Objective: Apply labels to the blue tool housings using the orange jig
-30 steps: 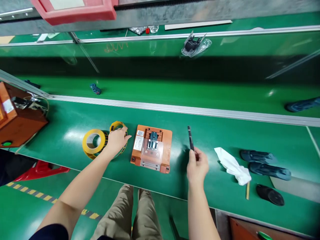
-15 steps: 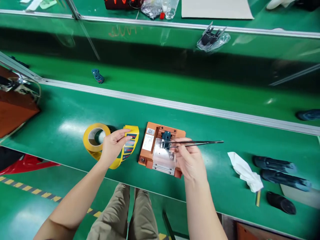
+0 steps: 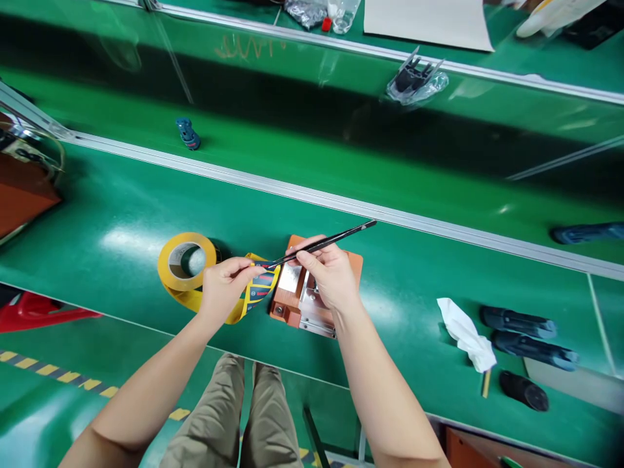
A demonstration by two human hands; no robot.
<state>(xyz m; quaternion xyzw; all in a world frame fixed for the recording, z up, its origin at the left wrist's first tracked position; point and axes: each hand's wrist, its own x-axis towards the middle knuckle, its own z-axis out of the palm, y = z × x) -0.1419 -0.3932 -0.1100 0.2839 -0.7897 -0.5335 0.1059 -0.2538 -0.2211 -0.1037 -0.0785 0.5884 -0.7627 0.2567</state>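
Observation:
My left hand [image 3: 225, 286] pinches the free end of a yellow strip of dark blue labels [image 3: 260, 292]. This strip runs from a yellow label roll [image 3: 168, 270] standing at its left. In my right hand [image 3: 331, 273] is a pair of black tweezers [image 3: 336, 241], with the tips at the strip's upper edge, close to my left fingertips. Whether the tips grip a label is too small to tell. Under my right hand lies an orange fixture [image 3: 283, 302] with a clear plate [image 3: 312, 312]; the hand hides the dark part seated in it.
Dark blue housings [image 3: 519, 322], a black cylindrical part [image 3: 524, 391] and a crumpled white cloth [image 3: 465, 335] lie at the right. A metal rail [image 3: 292, 195] crosses behind the fixture. Beyond it stands a small blue housing [image 3: 188, 133]. An orange machine [image 3: 24, 195] is at far left.
My right hand has moved left with the tweezers, from the part in the fixture to the label strip. The tweezers now point down-left. My left hand stays at the strip.

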